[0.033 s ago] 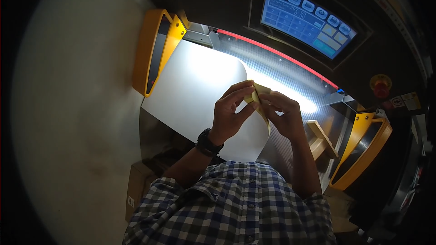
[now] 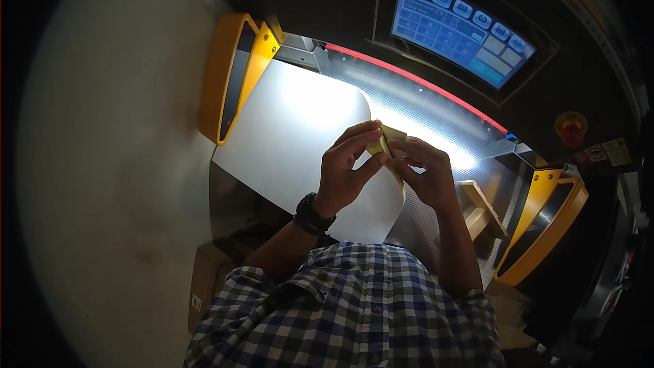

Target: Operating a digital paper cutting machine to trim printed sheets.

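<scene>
My left hand (image 2: 347, 167) pinches a small pale yellow pad (image 2: 393, 133), which looks like a thin stack of paper slips, between its thumb and fingers. From the other side, my right hand (image 2: 426, 167) has its thumb and fingers closed on the pad's right edge. The thumbs nearly meet at the pad's near end. Below both hands lies a large white sheet (image 2: 286, 136), its right edge curving under the pad. Whether it is a single sheet or a stack, I cannot tell. A dark watch is on my left wrist.
A wooden T-shaped block (image 2: 482, 211) lies on the perforated metal bed (image 2: 426, 221) to the right. Orange-yellow guards (image 2: 214, 82) flank the machine on both sides. Along the far side run a bright light and a red strip (image 2: 415, 85). Beyond are a touchscreen (image 2: 463, 31) and a red button (image 2: 572, 135).
My right thumb and fingers have shifted slightly left and closer around the pad. My left hand and the white sheet have kept their places.
</scene>
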### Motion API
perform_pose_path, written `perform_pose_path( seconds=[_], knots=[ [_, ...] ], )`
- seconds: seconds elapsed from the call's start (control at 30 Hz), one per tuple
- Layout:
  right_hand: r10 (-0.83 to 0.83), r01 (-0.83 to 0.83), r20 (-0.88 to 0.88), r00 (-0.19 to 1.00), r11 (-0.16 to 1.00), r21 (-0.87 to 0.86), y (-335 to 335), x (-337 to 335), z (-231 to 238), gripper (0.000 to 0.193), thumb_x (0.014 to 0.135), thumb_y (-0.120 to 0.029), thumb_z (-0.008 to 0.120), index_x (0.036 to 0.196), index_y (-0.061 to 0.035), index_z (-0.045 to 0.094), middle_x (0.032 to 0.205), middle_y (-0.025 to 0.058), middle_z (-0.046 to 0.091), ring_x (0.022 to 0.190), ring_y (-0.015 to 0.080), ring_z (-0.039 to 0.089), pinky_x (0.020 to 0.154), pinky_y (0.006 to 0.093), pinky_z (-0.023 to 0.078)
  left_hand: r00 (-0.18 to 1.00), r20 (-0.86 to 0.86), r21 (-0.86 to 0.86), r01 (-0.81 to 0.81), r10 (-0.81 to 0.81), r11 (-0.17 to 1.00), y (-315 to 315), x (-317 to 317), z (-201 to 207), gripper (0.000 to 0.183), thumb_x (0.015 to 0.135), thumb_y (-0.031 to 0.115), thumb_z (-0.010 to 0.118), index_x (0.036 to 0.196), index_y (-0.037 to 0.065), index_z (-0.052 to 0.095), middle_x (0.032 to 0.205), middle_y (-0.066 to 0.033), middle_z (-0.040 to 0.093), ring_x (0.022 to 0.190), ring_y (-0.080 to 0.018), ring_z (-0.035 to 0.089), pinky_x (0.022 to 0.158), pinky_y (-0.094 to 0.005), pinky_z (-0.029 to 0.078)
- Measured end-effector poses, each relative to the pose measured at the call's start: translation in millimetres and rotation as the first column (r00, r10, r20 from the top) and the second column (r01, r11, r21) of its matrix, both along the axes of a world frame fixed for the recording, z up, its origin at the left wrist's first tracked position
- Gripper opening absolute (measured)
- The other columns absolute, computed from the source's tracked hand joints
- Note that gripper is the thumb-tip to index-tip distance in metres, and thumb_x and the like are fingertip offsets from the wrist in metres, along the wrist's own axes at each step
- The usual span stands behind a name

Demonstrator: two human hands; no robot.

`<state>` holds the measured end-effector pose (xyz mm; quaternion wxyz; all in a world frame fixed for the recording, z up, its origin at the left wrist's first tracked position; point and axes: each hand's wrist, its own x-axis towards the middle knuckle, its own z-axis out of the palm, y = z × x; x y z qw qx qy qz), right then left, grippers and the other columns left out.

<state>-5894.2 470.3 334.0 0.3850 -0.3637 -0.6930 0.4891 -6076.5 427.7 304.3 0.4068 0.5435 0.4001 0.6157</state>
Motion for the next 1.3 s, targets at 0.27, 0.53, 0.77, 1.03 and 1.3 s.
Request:
perform_pose_path(
  seconds=[0.27,0.53,0.77,1.03,1.3],
  knots=[
    [-0.038,0.037,-0.010,0.999,0.997,-0.064,-1,-1,-1,0.031,0.081,-0.008,0.080,0.112,-0.0038,0.072,0.099,0.0101,0.074,0.088,0.0190,0.072,0.077,0.0321,0.060,1.000,-0.024,0.015,-0.010,0.010,1.000,0,1,3,0.039,0.088,-0.008,0.067,0.126,0.000,0.062,0.139,-0.0151,0.054,0.129,-0.0258,0.054,0.107,-0.0385,0.050],
    [-0.032,0.031,-0.004,0.999,0.997,-0.064,3,1,-9,0.028,0.083,-0.008,0.079,0.110,-0.0036,0.073,0.097,0.0107,0.074,0.086,0.0192,0.073,0.077,0.0318,0.061,1.000,-0.007,0.022,-0.006,0.006,1.000,0,0,2,0.040,0.088,-0.009,0.067,0.126,0.001,0.062,0.139,-0.0150,0.054,0.130,-0.0263,0.053,0.108,-0.0400,0.050],
    [-0.017,0.014,-0.025,1.000,0.993,-0.114,4,3,-9,0.024,0.088,-0.007,0.073,0.111,-0.0012,0.071,0.095,0.0124,0.074,0.087,0.0207,0.073,0.078,0.0322,0.061,1.000,-0.011,0.010,-0.009,0.009,1.000,1,0,2,0.040,0.087,-0.008,0.068,0.126,0.001,0.062,0.139,-0.0152,0.055,0.131,-0.0263,0.053,0.108,-0.0401,0.050],
    [-0.187,0.176,-0.171,0.967,0.981,-0.075,0,-4,-4,0.018,0.094,-0.001,0.060,0.109,0.0001,0.071,0.099,0.0146,0.072,0.084,0.0224,0.074,0.075,0.0316,0.061,1.000,-0.017,-0.022,-0.012,0.011,1.000,0,2,4,0.040,0.087,-0.009,0.068,0.126,0.000,0.062,0.140,-0.0152,0.054,0.130,-0.0259,0.054,0.107,-0.0393,0.050],
    [-0.011,0.011,-0.012,1.000,1.000,-0.002,4,2,-10,0.025,0.083,-0.009,0.078,0.106,-0.0001,0.073,0.097,0.0114,0.072,0.083,0.0196,0.072,0.072,0.0300,0.059,0.999,-0.033,0.006,0.005,-0.005,1.000,2,2,4,0.040,0.088,-0.009,0.067,0.127,-0.001,0.061,0.140,-0.0153,0.053,0.129,-0.0259,0.054,0.107,-0.0387,0.051]
  ],
)
